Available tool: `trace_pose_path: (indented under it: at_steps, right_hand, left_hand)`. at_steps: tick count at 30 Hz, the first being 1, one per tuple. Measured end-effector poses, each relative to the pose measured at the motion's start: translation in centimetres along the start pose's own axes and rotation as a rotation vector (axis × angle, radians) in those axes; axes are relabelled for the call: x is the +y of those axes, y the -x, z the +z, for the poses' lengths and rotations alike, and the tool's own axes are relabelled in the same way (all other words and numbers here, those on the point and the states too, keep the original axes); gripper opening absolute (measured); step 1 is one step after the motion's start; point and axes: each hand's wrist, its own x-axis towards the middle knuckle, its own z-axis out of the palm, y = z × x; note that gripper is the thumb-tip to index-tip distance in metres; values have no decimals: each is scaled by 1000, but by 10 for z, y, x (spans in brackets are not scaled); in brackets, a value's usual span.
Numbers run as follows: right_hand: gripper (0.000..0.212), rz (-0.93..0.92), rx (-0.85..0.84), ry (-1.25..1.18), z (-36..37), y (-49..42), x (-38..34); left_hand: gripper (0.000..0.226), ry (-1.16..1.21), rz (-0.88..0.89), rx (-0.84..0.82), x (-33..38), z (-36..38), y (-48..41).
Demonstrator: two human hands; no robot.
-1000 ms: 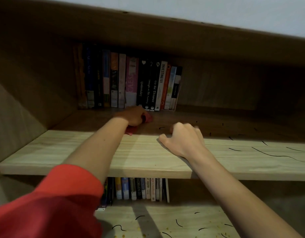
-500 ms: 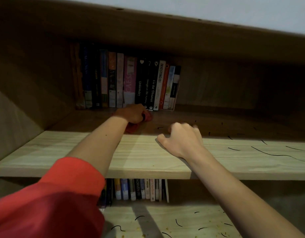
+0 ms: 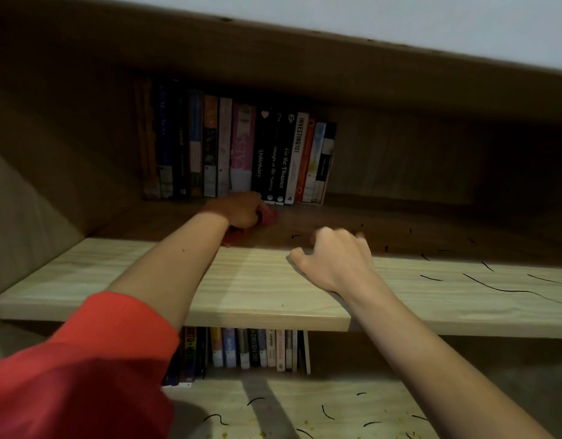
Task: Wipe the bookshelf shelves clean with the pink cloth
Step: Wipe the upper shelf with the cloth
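Head view: the pink cloth [image 3: 269, 217] lies bunched deep on the shelf [image 3: 146, 280], in its shadowed back part, with the left hand [image 3: 241, 212] curled round it and pressing it down. Just behind the cloth, at the rear of the shelf, stands a row of books [image 3: 241, 153], spines out. The right hand [image 3: 333, 261] rests nearer the shelf's front edge, to the right of the cloth, fingers loosely bent and holding nothing. Thin black curved strands [image 3: 507, 289] lie scattered across the right part of the shelf. A red sleeve [image 3: 83, 369] covers the left upper arm. Below the shelf stand more books [image 3: 257, 346] on a lower board [image 3: 305, 407] with black strands and yellow crumbs [image 3: 308, 424].
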Motion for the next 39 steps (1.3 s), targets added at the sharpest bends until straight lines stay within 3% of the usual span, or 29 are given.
trace_pose_path:
  at_steps: [3, 8, 15, 21, 25, 28, 32, 39]
  right_hand:
    - [40, 2, -1, 9, 2, -1, 1]
    - [43, 0, 4, 5, 2, -1, 2]
    - [38, 13, -4, 5, 2, -2, 1]
    - [35, 12, 0, 5, 3, -3, 2]
    - [36, 9, 3, 14, 4, -4, 3]
    - [35, 1, -4, 10, 3, -4, 3]
    - [34, -2, 0, 14, 3, -3, 2]
    - [34, 12, -11, 12, 2, -3, 2]
  left_hand:
    - [51, 9, 25, -56, 6, -2, 2]
    - [42, -63, -37, 36, 8, 4, -9]
    - [52, -11, 30, -57, 12, -11, 7]
    - [44, -74, -57, 29, 16, 2, -5]
    - [56, 60, 26, -74, 1, -6, 11]
    - [51, -37, 2, -137, -6, -24, 24]
    - [46, -148, -69, -15, -1, -18, 16]
    - [59, -8, -3, -59, 21, -7, 23]
